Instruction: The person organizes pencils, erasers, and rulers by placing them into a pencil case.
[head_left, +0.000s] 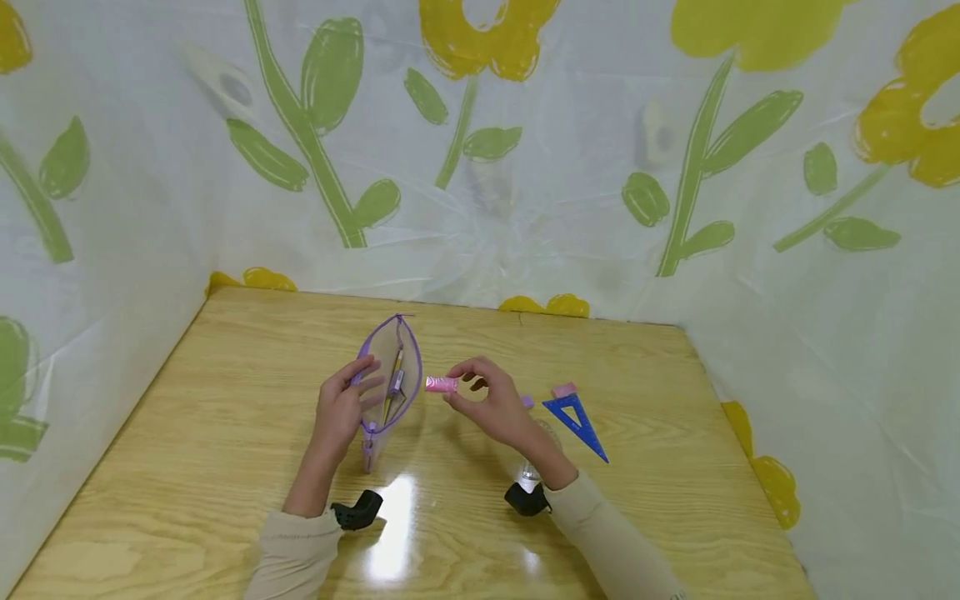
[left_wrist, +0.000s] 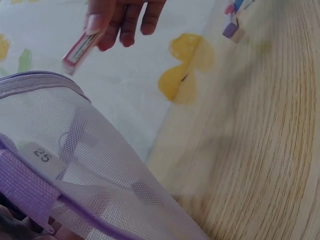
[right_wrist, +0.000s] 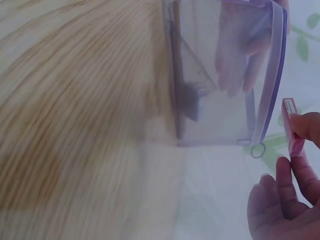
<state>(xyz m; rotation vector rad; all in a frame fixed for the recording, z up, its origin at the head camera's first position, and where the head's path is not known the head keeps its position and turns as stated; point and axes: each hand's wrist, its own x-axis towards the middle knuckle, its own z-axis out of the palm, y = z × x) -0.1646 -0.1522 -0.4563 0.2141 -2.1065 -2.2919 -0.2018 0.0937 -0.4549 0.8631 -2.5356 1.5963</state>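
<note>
A purple-edged mesh pencil pouch (head_left: pixel 412 400) stands tilted with its zip opening spread wide. At its left side, my left hand (head_left: pixel 341 404) holds it, fingers lying along the wall; they show through the mesh in the right wrist view. Inside lie a yellow pencil (head_left: pixel 387 408) and a small purple-and-white block (head_left: pixel 396 382). Just right of the opening, my right hand (head_left: pixel 487 400) pinches a small pink eraser (head_left: pixel 441 384) between thumb and fingertip, apart from the pouch. In the left wrist view this eraser (left_wrist: pixel 80 50) has a white printed side.
A blue set square (head_left: pixel 577 423) lies right of my right hand, with a pink block (head_left: pixel 564 389) at its top. A small purple piece (head_left: pixel 527 402) and a clear object (head_left: pixel 530 471) are partly hidden by my right arm. Flower-printed sheeting (head_left: pixel 495 208) walls the wooden table (head_left: pixel 660 533).
</note>
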